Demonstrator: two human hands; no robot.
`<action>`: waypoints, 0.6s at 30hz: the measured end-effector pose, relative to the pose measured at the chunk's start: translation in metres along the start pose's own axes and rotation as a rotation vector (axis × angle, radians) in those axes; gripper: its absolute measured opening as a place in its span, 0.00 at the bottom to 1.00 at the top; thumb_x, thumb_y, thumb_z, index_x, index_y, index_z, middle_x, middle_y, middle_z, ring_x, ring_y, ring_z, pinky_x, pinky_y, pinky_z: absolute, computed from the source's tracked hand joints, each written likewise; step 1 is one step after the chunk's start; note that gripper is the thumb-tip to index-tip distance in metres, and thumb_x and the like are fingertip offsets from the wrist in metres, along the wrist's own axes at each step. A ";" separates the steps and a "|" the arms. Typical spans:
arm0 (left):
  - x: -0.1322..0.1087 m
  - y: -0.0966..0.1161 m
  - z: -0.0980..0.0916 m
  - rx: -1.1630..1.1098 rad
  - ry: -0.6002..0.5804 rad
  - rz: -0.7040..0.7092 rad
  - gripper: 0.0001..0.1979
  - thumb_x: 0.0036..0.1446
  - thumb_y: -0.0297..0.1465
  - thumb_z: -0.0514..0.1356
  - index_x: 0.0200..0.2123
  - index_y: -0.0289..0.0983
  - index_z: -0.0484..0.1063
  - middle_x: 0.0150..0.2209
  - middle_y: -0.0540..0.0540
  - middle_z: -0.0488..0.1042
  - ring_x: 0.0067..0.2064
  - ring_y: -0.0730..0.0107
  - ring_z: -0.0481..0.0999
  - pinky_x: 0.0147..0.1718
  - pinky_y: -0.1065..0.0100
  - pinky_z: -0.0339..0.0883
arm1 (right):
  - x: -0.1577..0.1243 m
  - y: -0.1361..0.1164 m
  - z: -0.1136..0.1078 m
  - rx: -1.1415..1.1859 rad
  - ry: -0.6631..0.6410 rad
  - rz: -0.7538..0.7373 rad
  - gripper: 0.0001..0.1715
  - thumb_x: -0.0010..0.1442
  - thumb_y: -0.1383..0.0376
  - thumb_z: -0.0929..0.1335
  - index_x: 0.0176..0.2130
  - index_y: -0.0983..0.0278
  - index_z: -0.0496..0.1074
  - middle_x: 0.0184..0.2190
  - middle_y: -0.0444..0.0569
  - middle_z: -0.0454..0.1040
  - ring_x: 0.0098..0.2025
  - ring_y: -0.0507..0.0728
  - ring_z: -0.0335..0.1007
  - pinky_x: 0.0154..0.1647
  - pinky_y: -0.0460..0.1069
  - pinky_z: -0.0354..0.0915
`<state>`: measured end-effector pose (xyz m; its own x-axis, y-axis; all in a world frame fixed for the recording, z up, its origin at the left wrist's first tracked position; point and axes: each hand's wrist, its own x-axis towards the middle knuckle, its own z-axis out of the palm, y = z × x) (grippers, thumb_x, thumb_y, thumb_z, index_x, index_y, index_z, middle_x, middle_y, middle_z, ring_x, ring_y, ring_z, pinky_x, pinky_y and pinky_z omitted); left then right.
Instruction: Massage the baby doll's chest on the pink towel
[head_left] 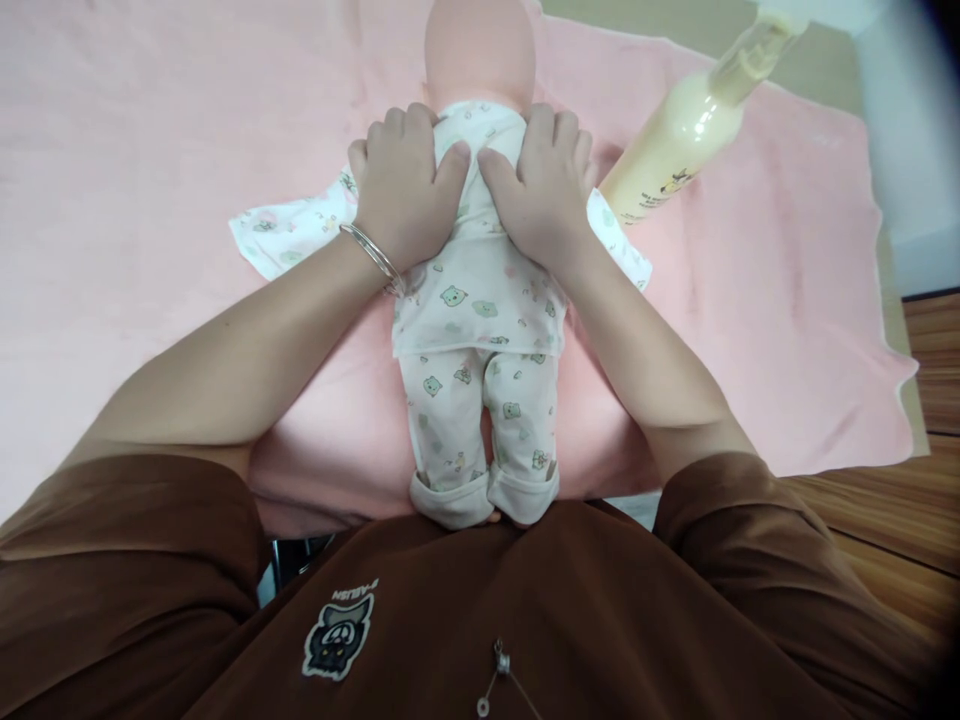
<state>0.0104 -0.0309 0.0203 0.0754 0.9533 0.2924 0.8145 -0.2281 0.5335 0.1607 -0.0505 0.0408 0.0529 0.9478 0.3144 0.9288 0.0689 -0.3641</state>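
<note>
A baby doll (480, 270) in a white printed top and trousers lies on a pink cloth, its bald head (480, 50) away from me. The back of its head is uppermost and no face shows. My left hand (409, 180) is closed over the doll's left-side shoulder, thumb on the upper back. Across from it, my right hand (540, 185) grips the other shoulder the same way, with the thumbs pointing toward each other. The fingertips of both hands are partly hidden over the shoulders. The sleeves spread out to either side, and the trouser cuffs (450, 500) touch my brown shirt.
A pale yellow pump bottle (675, 145) stands on the cloth at the upper right, close to the right sleeve. The pink cloth (150, 150) covers the table, with its wavy edge at the right. Wooden flooring (885, 500) shows beyond it.
</note>
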 end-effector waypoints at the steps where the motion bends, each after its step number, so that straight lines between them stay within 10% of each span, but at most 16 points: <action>1: 0.000 -0.001 0.000 -0.004 -0.002 0.006 0.17 0.65 0.37 0.48 0.52 0.38 0.67 0.51 0.40 0.68 0.53 0.52 0.62 0.54 0.53 0.49 | -0.002 -0.001 -0.001 0.003 -0.005 -0.019 0.22 0.63 0.53 0.58 0.53 0.57 0.63 0.52 0.52 0.66 0.56 0.66 0.60 0.60 0.62 0.61; 14: -0.003 -0.006 0.006 -0.118 0.115 0.047 0.13 0.63 0.33 0.51 0.48 0.41 0.70 0.47 0.47 0.71 0.51 0.59 0.66 0.53 0.55 0.53 | -0.036 -0.028 -0.055 -0.018 -0.250 -0.398 0.23 0.63 0.66 0.56 0.55 0.55 0.65 0.56 0.43 0.67 0.61 0.54 0.59 0.66 0.51 0.58; 18: -0.003 -0.012 0.012 -0.208 0.200 0.163 0.14 0.62 0.27 0.51 0.48 0.44 0.69 0.47 0.51 0.71 0.51 0.66 0.66 0.53 0.61 0.56 | -0.033 -0.028 -0.056 0.058 -0.026 -0.412 0.26 0.63 0.71 0.57 0.60 0.68 0.61 0.65 0.49 0.58 0.69 0.49 0.47 0.70 0.46 0.52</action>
<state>0.0073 -0.0289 0.0038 0.0634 0.8478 0.5264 0.6644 -0.4295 0.6117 0.1534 -0.1012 0.0899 -0.3285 0.8450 0.4220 0.8483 0.4604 -0.2617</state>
